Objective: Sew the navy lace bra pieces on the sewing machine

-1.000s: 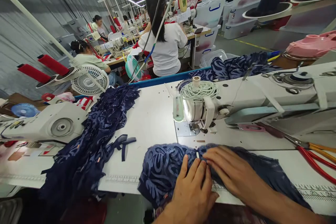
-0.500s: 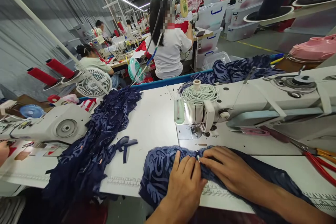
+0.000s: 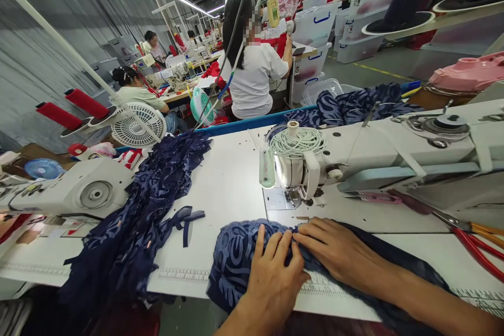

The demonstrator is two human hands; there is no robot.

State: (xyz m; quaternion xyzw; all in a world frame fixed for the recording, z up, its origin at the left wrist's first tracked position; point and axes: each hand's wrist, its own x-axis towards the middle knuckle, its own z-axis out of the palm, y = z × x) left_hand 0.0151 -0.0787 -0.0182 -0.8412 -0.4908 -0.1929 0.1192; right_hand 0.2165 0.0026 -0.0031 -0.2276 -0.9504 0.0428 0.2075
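As two hands (image 3: 277,275) (image 3: 338,252) press one cloth (image 3: 230,260) — two red spools (image 3: 84,103) (image 3: 59,115) beyond

Worktable (image 3: 232,168), white top, dark specks scattered about; ruler markings (image 3: 183,275) along the near edge. Lying or standing on it:

- Left: heap of navy fabric pieces (image 3: 169,168), running from far side to near edge and hanging over it.
- Just right of heap: loose navy strips (image 3: 188,228), crossed.
- Near middle: navy lace piece (image 3: 232,247), patterned, scalloped far border, its near part over the edge.
- Beyond that: small brown scrap (image 3: 302,217).
- Right: sewing machine (image 3: 370,142), white; pink-handled snips (image 3: 380,197) below its arm.
- Near right: red-handled scissors (image 3: 474,251), beside orange handles (image 3: 488,233).
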